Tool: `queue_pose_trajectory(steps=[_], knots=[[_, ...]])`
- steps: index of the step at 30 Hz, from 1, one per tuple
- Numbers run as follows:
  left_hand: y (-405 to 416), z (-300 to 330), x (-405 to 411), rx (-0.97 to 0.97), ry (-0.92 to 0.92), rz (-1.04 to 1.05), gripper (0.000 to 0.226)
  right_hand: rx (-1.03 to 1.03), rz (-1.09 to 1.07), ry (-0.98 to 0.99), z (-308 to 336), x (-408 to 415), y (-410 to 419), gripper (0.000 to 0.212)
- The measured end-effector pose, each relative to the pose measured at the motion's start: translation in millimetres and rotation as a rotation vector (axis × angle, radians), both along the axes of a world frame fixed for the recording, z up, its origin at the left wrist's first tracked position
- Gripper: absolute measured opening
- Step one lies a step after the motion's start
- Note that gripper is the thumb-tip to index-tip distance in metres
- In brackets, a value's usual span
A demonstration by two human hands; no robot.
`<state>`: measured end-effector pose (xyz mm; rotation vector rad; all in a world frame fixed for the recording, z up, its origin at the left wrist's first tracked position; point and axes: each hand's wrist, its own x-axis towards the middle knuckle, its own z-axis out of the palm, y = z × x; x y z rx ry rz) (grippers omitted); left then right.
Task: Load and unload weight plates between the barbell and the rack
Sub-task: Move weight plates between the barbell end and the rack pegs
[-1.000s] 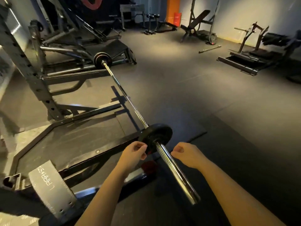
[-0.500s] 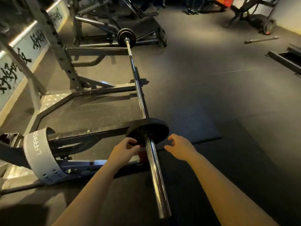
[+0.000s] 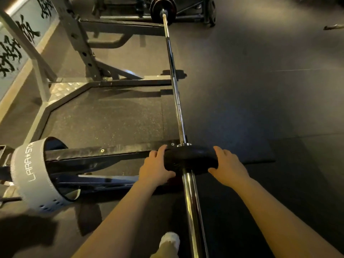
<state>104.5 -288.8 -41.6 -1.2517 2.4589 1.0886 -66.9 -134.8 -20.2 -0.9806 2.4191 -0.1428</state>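
Observation:
A long chrome barbell (image 3: 176, 94) lies on the gym floor, running away from me. A small black weight plate (image 3: 191, 157) sits on its near sleeve (image 3: 191, 205). My left hand (image 3: 155, 167) grips the plate's left edge, fingers over the top and thumb on the near face. My right hand (image 3: 228, 165) grips the right edge the same way. Another black plate (image 3: 162, 5) sits on the bar's far end.
The grey power rack (image 3: 78, 40) and its floor frame (image 3: 104, 151) stand to the left of the bar. A grey lifting belt (image 3: 30, 175) is wrapped around a rack beam at near left. My white shoe (image 3: 169, 240) shows at the bottom. Rubber flooring stretches to the right.
Both hands have moved forward and closed around the near plate's edges. Before, they hovered beside it. My head has tilted down and come closer to the bar.

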Motion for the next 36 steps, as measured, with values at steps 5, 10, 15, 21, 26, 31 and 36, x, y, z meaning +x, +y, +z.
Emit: queue_pose_trajectory(steps=[5, 10, 15, 21, 26, 31, 36], knots=[[-16, -39, -20, -0.029, -0.164, -0.167, 0.105, 0.145, 0.050, 0.060, -29, -9, -26, 0.068], [-29, -53, -31, -0.147, -0.220, -0.234, 0.100, 0.169, 0.071, 0.152, -41, -15, -40, 0.054], [-27, -62, -30, -0.163, -0.135, -0.195, 0.095, 0.170, 0.014, 0.112, -46, -21, -41, 0.055], [-24, -66, -26, -0.173, -0.126, -0.146, 0.094, 0.126, -0.002, 0.141, -49, -18, -42, 0.051], [-14, -72, -12, -0.154, -0.030, -0.080, 0.087, 0.051, 0.034, 0.255, -50, -8, -34, 0.041], [-2, -82, 2, -0.157, -0.012, -0.017, 0.094, -0.010, 0.071, 0.306, -51, 2, -29, 0.043], [-5, -80, -4, -0.167, -0.045, -0.027, 0.094, 0.024, 0.018, 0.260, -56, -5, -29, 0.054]])
